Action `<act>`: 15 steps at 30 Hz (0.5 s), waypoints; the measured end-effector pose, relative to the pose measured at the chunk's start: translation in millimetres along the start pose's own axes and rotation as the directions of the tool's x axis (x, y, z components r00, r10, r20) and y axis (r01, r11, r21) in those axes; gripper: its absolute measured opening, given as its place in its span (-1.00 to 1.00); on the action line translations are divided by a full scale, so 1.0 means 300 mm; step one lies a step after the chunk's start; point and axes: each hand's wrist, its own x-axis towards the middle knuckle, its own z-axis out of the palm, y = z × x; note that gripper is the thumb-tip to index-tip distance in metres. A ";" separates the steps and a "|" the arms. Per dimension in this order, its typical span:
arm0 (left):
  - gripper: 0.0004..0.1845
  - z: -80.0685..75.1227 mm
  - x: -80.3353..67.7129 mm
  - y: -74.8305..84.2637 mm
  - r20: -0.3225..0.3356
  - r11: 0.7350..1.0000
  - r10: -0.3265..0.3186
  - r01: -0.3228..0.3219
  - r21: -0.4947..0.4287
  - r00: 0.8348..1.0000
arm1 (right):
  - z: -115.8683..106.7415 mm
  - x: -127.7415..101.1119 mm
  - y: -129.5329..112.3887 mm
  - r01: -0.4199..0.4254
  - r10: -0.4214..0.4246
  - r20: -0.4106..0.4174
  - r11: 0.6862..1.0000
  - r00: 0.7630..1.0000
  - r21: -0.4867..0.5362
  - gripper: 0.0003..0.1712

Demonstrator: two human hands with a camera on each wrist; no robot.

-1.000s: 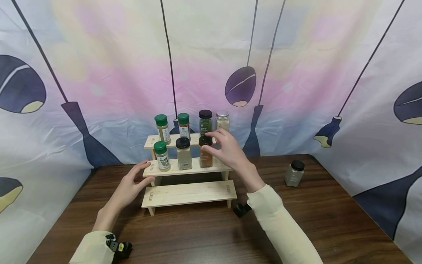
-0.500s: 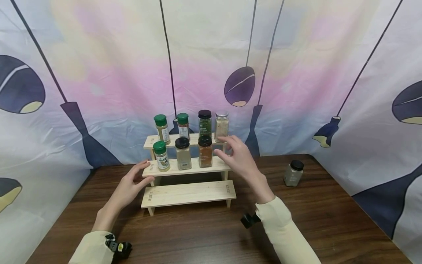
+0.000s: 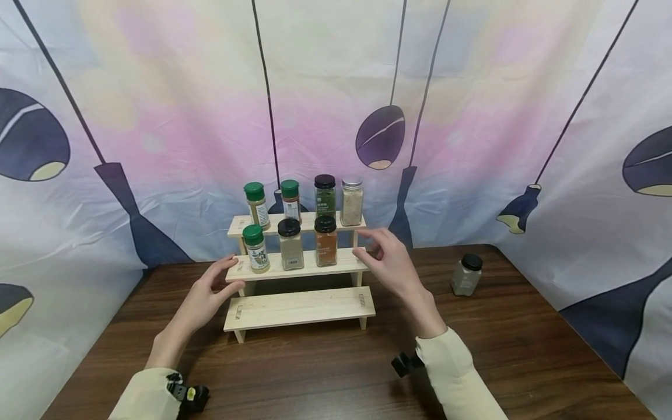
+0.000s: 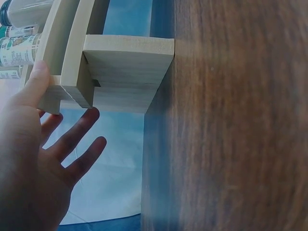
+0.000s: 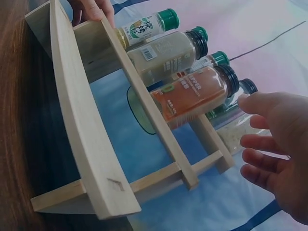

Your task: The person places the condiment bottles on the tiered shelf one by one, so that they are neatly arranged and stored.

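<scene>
A three-step wooden spice rack (image 3: 299, 309) carries upright spice jars on its two upper steps. My left hand (image 3: 202, 297) holds the left end of the middle step, thumb at the front edge, fingers behind. My right hand (image 3: 394, 265), fingers loosely bent and holding nothing, is beside the rack's right end. The nearest jars are a black-capped jar of orange-brown powder (image 3: 326, 246) on the middle step and a silver-capped jar of pale contents (image 3: 352, 204) on the top step. Left of the orange-brown jar stand a black-capped jar of beige powder (image 3: 291, 248) and a green-capped jar (image 3: 257, 251).
Two green-capped jars (image 3: 256, 207) and a black-capped jar of green flakes (image 3: 325, 198) share the top step. Another black-capped jar (image 3: 466, 277) stands on the dark wooden table (image 3: 525, 338) to the right. A patterned cloth (image 3: 315, 105) hangs behind.
My right hand has let go of the orange-brown jar's cap and drawn back to the right. That jar stays on the middle step. My left hand has stayed at the rack's left end.
</scene>
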 end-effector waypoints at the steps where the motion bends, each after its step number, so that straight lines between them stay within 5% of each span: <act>1: -0.31 0.000 0.000 0.000 0.000 1.000 -0.001 0.001 0.000 1.000 | -0.001 -0.004 0.000 -0.003 0.003 0.003 1.000 1.000 -0.002 -0.57; 15: -0.31 0.002 0.000 0.001 -0.008 1.000 0.000 0.000 -0.003 1.000 | -0.002 -0.018 0.021 -0.016 0.017 0.025 0.999 1.000 -0.039 -0.56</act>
